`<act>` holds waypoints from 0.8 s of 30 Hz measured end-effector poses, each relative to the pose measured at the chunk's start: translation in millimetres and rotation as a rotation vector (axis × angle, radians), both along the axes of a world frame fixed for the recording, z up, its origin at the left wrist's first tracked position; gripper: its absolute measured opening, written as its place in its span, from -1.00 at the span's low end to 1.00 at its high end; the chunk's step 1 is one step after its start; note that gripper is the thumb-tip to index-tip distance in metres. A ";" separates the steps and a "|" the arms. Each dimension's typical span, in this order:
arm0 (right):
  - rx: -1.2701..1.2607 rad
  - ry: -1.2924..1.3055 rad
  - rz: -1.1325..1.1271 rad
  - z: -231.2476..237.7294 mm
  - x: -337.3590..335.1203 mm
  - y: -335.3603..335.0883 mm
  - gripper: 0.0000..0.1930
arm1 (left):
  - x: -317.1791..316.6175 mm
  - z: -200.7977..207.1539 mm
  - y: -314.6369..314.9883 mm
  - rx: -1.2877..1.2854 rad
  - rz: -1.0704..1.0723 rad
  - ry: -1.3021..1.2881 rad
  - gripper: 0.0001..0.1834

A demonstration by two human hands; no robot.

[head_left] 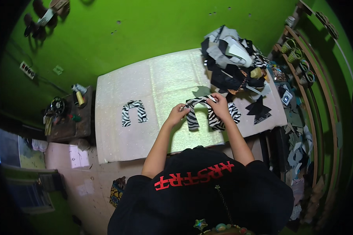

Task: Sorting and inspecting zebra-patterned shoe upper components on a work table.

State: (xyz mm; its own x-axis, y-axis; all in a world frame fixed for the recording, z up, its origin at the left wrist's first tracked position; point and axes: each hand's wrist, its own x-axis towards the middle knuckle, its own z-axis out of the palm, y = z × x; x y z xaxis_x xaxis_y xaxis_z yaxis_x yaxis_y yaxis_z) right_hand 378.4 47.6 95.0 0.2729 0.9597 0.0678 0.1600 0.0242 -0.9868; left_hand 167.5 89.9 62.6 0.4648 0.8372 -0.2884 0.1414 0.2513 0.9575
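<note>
Opens at twelve o'clock on a bright green wall (157, 33), pocked with small dark holes (119, 22) toward eleven, with a white socket strip (27, 70) near ten and more green behind a wooden rack (295, 36) curving from two to four. Has a broad table (125, 82) with a pale, shimmering cover at the dial's centre, and a small dark wooden side table (67, 136) at nine. Shows a pale floor (58, 160) around eight, brightened by a patch of light (79, 156).
</note>
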 end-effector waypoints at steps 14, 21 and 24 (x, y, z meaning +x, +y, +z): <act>-0.193 -0.332 0.420 -35.4 -197.9 87.5 -0.74 | -222.3 -12.1 1.3 -0.024 0.577 0.148 -0.73; -0.210 -0.435 0.475 -68.2 -262.0 128.3 -0.71 | -274.3 -37.8 28.6 0.149 0.782 0.242 -0.76; -0.168 -0.435 0.406 -72.2 -278.6 130.3 -0.70 | -282.8 -43.0 35.7 0.197 0.858 0.472 -0.80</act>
State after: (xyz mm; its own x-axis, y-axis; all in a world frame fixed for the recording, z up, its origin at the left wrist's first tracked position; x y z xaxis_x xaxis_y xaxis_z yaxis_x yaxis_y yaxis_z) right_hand 99.8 177.8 22.8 -0.1356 0.9883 -0.0699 0.5595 0.0182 -0.8286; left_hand -115.3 125.6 19.6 -0.4457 0.8888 -0.1071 0.3633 0.2889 0.8857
